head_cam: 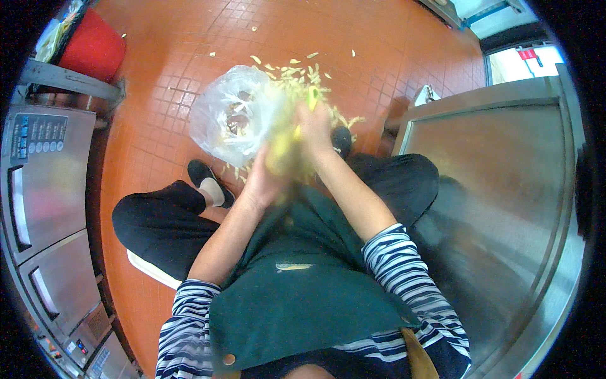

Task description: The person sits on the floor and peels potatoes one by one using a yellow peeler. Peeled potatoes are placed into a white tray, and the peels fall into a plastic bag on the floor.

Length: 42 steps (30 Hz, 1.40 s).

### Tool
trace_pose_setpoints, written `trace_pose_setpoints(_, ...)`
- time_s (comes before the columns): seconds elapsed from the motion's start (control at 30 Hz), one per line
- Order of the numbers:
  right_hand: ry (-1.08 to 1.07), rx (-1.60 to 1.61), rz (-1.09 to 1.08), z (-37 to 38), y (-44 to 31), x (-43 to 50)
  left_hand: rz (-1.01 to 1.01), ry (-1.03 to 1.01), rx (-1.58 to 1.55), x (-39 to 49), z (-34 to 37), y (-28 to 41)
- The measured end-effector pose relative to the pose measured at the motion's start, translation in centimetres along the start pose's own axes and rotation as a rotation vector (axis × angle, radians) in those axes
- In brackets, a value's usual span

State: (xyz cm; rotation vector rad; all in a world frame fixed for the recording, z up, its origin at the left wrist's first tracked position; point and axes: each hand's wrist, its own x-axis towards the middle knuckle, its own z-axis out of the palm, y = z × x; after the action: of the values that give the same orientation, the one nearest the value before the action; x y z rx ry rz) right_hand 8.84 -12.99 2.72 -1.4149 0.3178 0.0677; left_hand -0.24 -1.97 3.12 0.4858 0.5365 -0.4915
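My left hand [268, 177] grips the lower end of a long, pale yellow-green vegetable [282, 151], blurred by motion; its kind I cannot tell. My right hand [314, 124] is closed on a bright yellow-green handled tool [312, 97], which looks like a peeler, against the vegetable's upper right side. Its blade is hidden by blur. Left of the vegetable stands an opened clear plastic bag [213, 113] with things in it that I cannot make out. Pale peelings [303, 73] lie scattered on the floor beyond and around my hands.
Red-brown floor tiles [156, 118] spread around my feet. A steel refrigerator [52, 184] stands at the left, below a red bin or tub [94, 47]. At the right is a large steel panel [492, 156]. A piece of peel [294, 266] lies on my green apron [303, 308].
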Motion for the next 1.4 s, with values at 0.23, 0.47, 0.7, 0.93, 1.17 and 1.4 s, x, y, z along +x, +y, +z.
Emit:
trace_pose_setpoints(0.23,0.501,-0.317,-0.090,-6.0,6.3,8.8,-0.082,-0.026,0.197,-0.2,-1.9,-1.7)
trace_pose_setpoints(0.47,0.083,-0.131,0.131,-1.3,0.3,1.4,-0.039,0.050,0.163,0.5,-2.2,-0.7)
trace_pose_setpoints(0.7,0.435,0.019,0.050,-5.9,3.0,7.1,-0.062,-0.149,0.167,-0.6,-0.7,0.0)
trace_pose_setpoints(0.93,0.079,0.145,0.055,-0.3,0.3,0.5,-0.011,0.017,-0.114,-0.6,0.4,0.3)
trace_pose_setpoints(1.17,0.421,-0.603,-0.195,-4.2,4.1,5.8,-0.055,-0.001,0.113,-1.2,-0.3,-1.2)
trace_pose_setpoints(1.4,0.244,0.111,0.028,-2.3,0.0,2.3,0.101,-0.057,0.150,1.0,-2.3,-0.9)
